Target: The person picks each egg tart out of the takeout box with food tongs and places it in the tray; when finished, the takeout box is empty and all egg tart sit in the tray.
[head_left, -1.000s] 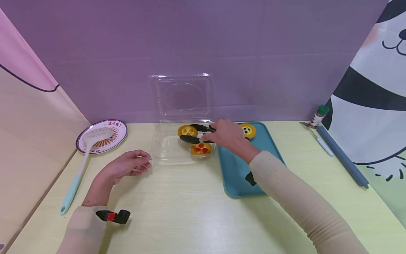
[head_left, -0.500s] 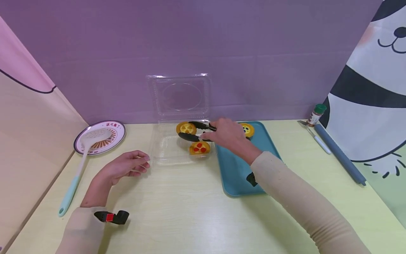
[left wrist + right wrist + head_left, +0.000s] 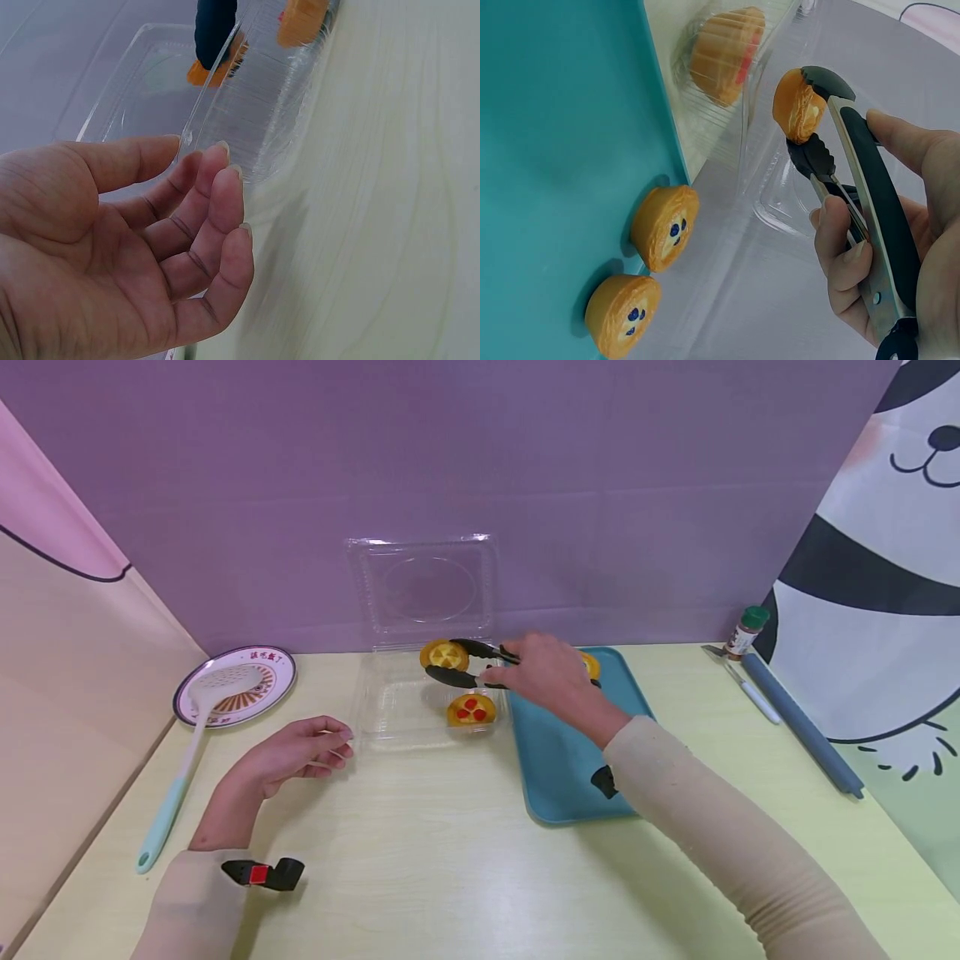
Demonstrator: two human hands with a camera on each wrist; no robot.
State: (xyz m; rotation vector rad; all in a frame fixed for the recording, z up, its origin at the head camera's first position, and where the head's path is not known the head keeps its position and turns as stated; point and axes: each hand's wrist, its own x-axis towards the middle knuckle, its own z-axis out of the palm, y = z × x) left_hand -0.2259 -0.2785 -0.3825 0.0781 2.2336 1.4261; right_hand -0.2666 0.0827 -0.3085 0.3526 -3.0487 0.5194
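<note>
My right hand point(image 3: 546, 672) grips black-tipped tongs point(image 3: 877, 217) over a clear hinged plastic container point(image 3: 397, 714). Between the tong tips is an egg tart with a pale yellow topping point(image 3: 793, 106), at the back of the container. Lower in the same container sits a tart with red pieces point(image 3: 472, 710). My left hand point(image 3: 300, 750) hangs with loosely bent fingers beside the container's front left corner, holding nothing. In the right wrist view, two blueberry tarts point(image 3: 665, 227) sit on the blue tray point(image 3: 562, 135); in the head view my right hand partly covers them.
The container's lid point(image 3: 427, 585) stands raised at the back. Left lies a patterned plate point(image 3: 273, 689) with a slotted turner point(image 3: 176, 802) across it. Along the right are a green-capped jar point(image 3: 747, 631), a knife with a light handle point(image 3: 759, 702) and a long blue-grey bar point(image 3: 806, 727).
The tongs and the yellow-topped tart have shifted slightly up and right, away from the red-topped tart. My right hand covers more of the blueberry tarts. My left hand keeps its place.
</note>
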